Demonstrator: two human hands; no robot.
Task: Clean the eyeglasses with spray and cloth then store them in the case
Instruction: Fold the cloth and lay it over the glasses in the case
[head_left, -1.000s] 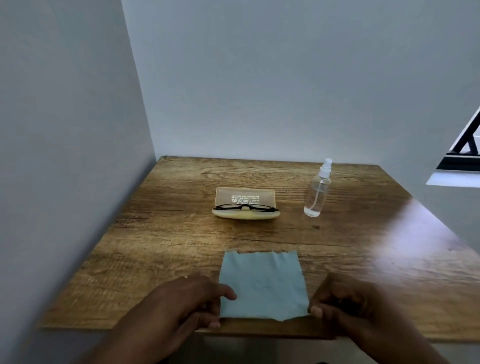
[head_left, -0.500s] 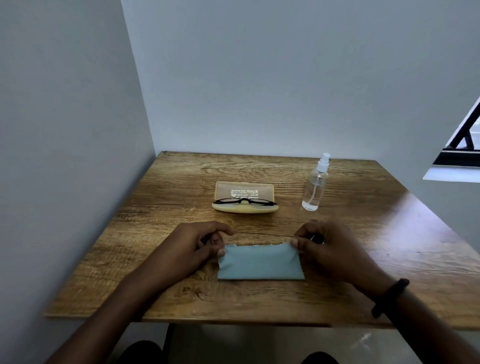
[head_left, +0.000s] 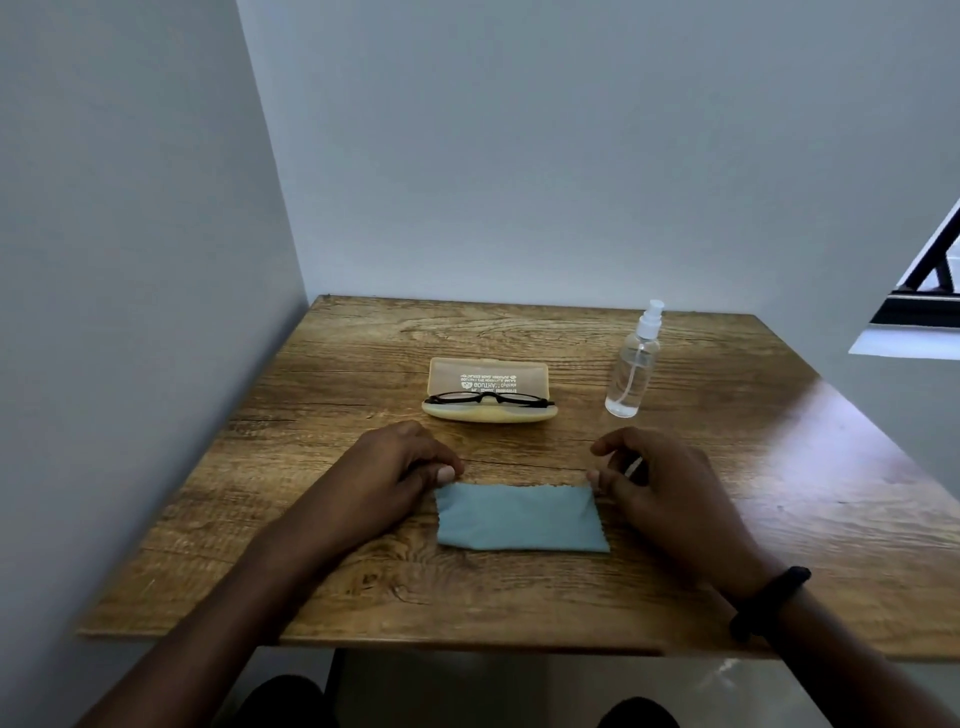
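From the head camera, a wood-grain table (head_left: 779, 467) stands in a corner between pale walls; near its front edge lies a light blue microfibre cloth (head_left: 519, 519), a flat rectangle with pinked edges that looks folded double. The left hand (head_left: 395, 473) rests at the cloth's far left corner, fingers curled under, thumb tip at the cloth's edge; I cannot tell whether it pinches the corner or only touches it. The right hand (head_left: 660, 488) is at the far right corner, fingers loosely arched, thumb and forefinger parted with nothing seen between them; a black wristband (head_left: 769, 597) circles that wrist.

Beyond the hands, the black-framed eyeglasses (head_left: 488, 399) sit folded in the lower half of a pale yellow hard case (head_left: 488, 374) whose lid stands open; a clear plastic spray bottle with a white nozzle (head_left: 631, 374) stands upright to the right of the case, well apart from both hands.

By my reading the cloth is being arranged; the bottle and glasses are untouched at this moment and the lid is not shut, so closing the case remains; whether the lenses are already clean cannot be read.

The lid's print is mirrored and too small to read; the bottle's fill level is unclear; a dark-framed window (head_left: 930, 291) is cut off at the right.
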